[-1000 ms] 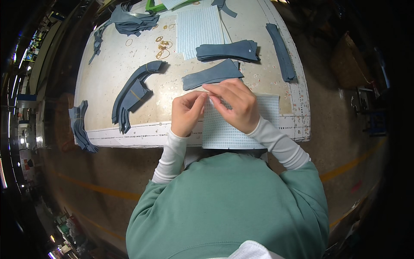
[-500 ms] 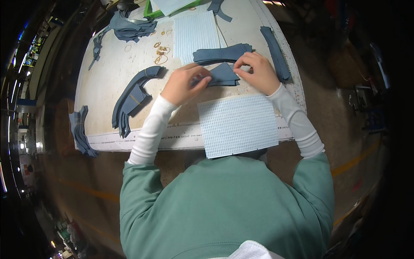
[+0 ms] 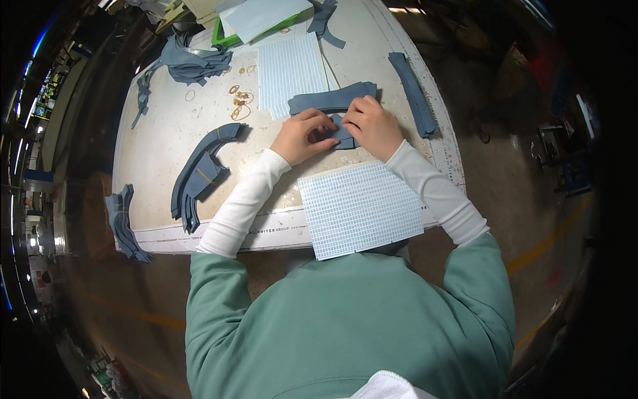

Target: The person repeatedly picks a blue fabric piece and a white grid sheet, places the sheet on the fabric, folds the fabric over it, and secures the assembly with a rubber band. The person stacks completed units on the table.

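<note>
A small stack of blue-grey cut fabric pieces (image 3: pixel 343 137) lies on the table between my hands. My left hand (image 3: pixel 302 136) is curled at its left side, thumb and fingertips on the cloth. My right hand (image 3: pixel 373 128) bends over its upper right part with the fingers pinched together; whatever is in that pinch is too small to make out. Just beyond lies a longer curved stack of blue-grey fabric (image 3: pixel 330 100). Nearer me, a sheet of small printed labels (image 3: pixel 362 209) overhangs the table's front edge.
Bundled fabric strips (image 3: pixel 203 174) lie to the left, with another bundle (image 3: pixel 121 223) at the left corner. A strip stack (image 3: pixel 413 95) lies on the right. Farther back are rubber bands (image 3: pixel 240 100), another label sheet (image 3: pixel 292 70), a green tray (image 3: pixel 219 33) and a fabric heap (image 3: pixel 189 61).
My right hand has moved left from the small stack's right corner, closer to my left hand. My left hand has shifted slightly right. The whole view has tilted, so the table sits lower.
</note>
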Available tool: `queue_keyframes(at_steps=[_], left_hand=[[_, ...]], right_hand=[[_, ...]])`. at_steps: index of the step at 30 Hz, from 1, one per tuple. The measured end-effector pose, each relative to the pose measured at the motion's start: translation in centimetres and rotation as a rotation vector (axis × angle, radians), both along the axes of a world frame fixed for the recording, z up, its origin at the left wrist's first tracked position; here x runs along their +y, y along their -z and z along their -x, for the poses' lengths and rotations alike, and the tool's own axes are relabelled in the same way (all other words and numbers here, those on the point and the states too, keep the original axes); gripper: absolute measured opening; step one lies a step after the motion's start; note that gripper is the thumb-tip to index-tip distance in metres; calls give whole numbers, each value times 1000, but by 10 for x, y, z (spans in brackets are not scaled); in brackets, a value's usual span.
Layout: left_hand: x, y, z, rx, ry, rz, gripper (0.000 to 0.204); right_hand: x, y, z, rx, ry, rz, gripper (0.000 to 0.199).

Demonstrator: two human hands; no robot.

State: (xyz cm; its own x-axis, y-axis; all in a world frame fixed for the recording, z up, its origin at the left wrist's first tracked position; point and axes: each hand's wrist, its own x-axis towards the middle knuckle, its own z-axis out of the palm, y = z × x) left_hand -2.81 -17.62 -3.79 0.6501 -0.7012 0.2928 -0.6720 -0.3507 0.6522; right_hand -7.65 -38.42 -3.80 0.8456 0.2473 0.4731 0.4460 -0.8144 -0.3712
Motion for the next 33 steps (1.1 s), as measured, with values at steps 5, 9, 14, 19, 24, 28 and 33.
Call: queue_keyframes(at_steps=[5, 9, 14, 19, 24, 28, 33], left_hand=[[-1, 0, 2, -62, 18, -8, 26], [-1, 1, 1, -112, 20, -17, 26], [-3, 2, 0, -140, 40, -3, 24], [-3, -3, 7, -145, -55, -9, 21], [-1, -9, 6, -133, -10, -28, 26], [1, -11, 5, -171, 48, -68, 31], [3, -14, 7, -20, 27, -101, 34]], right_hand=[[-3, 1, -2, 16, -37, -43, 7], [2, 1, -2, -27, -37, 48, 7], [8, -1, -4, -71, 45, 129, 7], [-4, -5, 0, -109, 73, -27, 5], [-5, 2, 10, 148, 0, -273, 9], [1, 8, 14, 133, -30, -203, 8], [-1, 5, 11, -14, 29, -80, 10]])
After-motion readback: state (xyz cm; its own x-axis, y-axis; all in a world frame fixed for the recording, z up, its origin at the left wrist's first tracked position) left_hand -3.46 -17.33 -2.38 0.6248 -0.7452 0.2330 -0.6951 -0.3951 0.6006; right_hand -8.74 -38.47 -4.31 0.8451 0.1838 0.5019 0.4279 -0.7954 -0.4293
